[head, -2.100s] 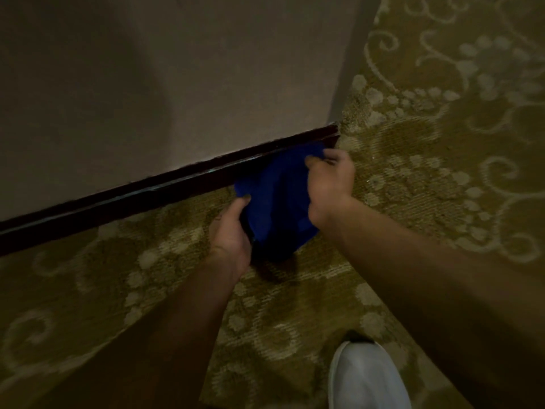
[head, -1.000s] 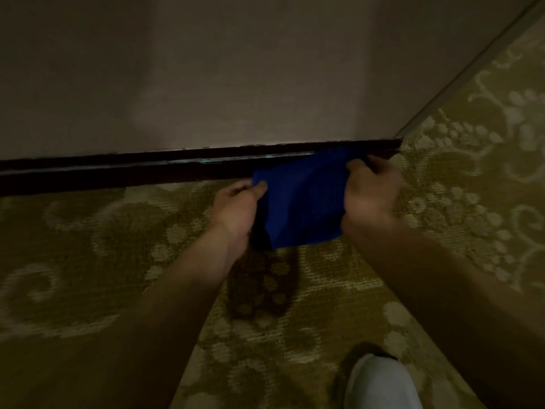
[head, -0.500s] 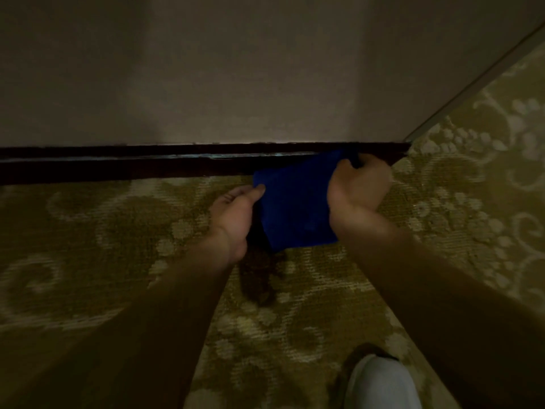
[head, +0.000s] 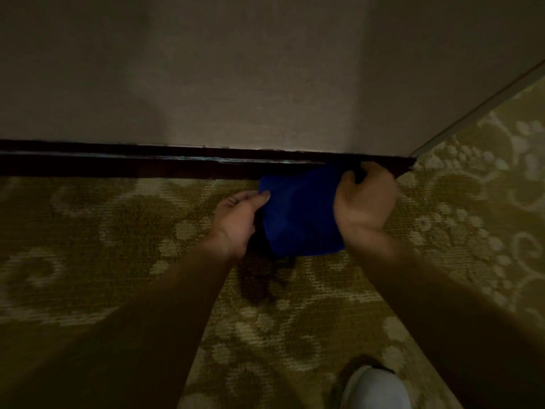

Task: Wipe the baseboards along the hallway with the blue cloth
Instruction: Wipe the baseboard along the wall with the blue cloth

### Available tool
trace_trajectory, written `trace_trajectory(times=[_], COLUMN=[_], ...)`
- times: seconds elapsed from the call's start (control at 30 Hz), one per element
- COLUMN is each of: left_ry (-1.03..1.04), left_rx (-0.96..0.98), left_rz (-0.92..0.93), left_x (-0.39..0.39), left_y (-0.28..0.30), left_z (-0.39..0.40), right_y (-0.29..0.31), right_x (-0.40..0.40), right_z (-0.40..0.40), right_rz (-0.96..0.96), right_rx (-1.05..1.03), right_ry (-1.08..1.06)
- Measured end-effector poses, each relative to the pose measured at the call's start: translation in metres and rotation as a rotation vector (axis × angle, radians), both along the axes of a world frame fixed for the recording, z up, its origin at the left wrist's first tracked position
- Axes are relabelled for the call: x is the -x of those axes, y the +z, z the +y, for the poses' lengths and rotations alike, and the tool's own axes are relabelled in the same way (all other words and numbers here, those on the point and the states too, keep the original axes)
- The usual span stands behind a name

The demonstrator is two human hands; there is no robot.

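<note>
Nearest the viewer, a pale, rounded shoe toe [head: 376,389] sits on the olive-green carpet with cream scroll pattern [head: 118,231], well short of the fingers and below the right forearm. Both bare forearms reach forward from the bottom edge.

The left hand [head: 236,219] lies to the left of the square of deep blue cloth [head: 300,214]; its thumb tip rests on the cloth's upper left corner, and the other fingers curl beneath, so it appears to pinch that edge. The right hand [head: 365,202] grips the cloth's right edge, fingers curled tight round the fabric at its top right corner. The cloth is stretched between the two hands, above the carpet, its far edge just reaching the dark, glossy wooden baseboard [head: 147,163] beyond the fingertips.

Past the baseboard rises a plain beige wall [head: 236,69], which ends at a corner just right of the right hand's knuckles.

The step in hand looks like readying the cloth at the corner end of the board. The next move probably calls for pressing the fabric flat against the wood and drawing it leftward along the strip.

The light is dim. The left hand's lower fingers are hidden under the cloth, and whether the cloth truly touches the board cannot be told. The baseboard runs out of view on the left.
</note>
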State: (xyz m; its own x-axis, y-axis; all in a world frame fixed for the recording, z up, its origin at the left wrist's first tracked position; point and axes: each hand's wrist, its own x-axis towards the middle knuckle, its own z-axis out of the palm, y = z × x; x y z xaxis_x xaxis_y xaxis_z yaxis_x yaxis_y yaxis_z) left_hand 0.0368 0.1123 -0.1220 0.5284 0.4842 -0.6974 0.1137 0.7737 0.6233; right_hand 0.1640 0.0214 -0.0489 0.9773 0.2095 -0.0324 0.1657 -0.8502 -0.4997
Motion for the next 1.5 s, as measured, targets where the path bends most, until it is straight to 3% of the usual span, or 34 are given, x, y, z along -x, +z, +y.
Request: trace_trajectory(times=[0.1, 0.2, 0.27, 0.43, 0.5, 0.6, 0.67, 0.8, 0.97, 1.1, 1.17, 1.23, 1.37, 1.5], left_ry=[0.004, 0.018, 0.009, 0.045, 0.057, 0.092, 0.116, 0.081, 0.046, 0.091, 0.117, 0.164, 0.164, 0.107], left_rx=[-0.066, -0.080, -0.058, 0.021, 0.012, 0.009, 0.026, 0.028, -0.024, 0.070, 0.132, 0.167, 0.117, 0.088], left_rz=[0.034, 0.052, 0.040, -0.006, 0.022, 0.050, 0.039, 0.049, 0.040, 0.000, -0.010, -0.016, 0.038, 0.138], left_x=[-0.001, 0.000, 0.001, 0.002, 0.001, 0.001, 0.001, 0.004, 0.007, 0.011, 0.018, 0.033, 0.077, 0.106], left_y=[-0.001, -0.001, -0.003, -0.005, -0.002, 0.001, 0.003, 0.003, 0.007, 0.018, 0.028, 0.040, 0.061, 0.075], left_z=[-0.001, -0.001, 0.000, 0.001, 0.000, -0.002, -0.003, -0.002, -0.003, -0.001, -0.004, -0.003, 0.015, 0.039], right_y=[0.000, -0.003, -0.002, 0.004, 0.004, -0.001, -0.005, -0.001, -0.002, 0.009, 0.021, 0.037, 0.066, 0.092], right_x=[0.027, 0.043, 0.030, 0.002, 0.009, 0.038, 0.056, 0.047, 0.036, 0.063, 0.060, 0.056, 0.071, 0.108], right_z=[0.011, 0.016, 0.010, 0.002, 0.007, 0.018, 0.026, 0.022, 0.019, 0.040, 0.038, 0.036, 0.032, 0.016], right_rz=[-0.073, -0.086, -0.033, 0.038, 0.028, -0.040, -0.088, -0.070, -0.029, -0.069, 0.037, 0.258, 0.614, 0.706], right_rx=[0.109, 0.083, 0.050, -0.058, 0.009, 0.124, 0.119, 0.098, 0.056, 0.195, 0.211, 0.078, -0.292, -0.382], right_ry=[0.278, 0.506, 0.434, 0.020, 0.052, 0.309, 0.450, 0.535, 0.300, 0.399, 0.445, 0.383, -0.020, -0.104])
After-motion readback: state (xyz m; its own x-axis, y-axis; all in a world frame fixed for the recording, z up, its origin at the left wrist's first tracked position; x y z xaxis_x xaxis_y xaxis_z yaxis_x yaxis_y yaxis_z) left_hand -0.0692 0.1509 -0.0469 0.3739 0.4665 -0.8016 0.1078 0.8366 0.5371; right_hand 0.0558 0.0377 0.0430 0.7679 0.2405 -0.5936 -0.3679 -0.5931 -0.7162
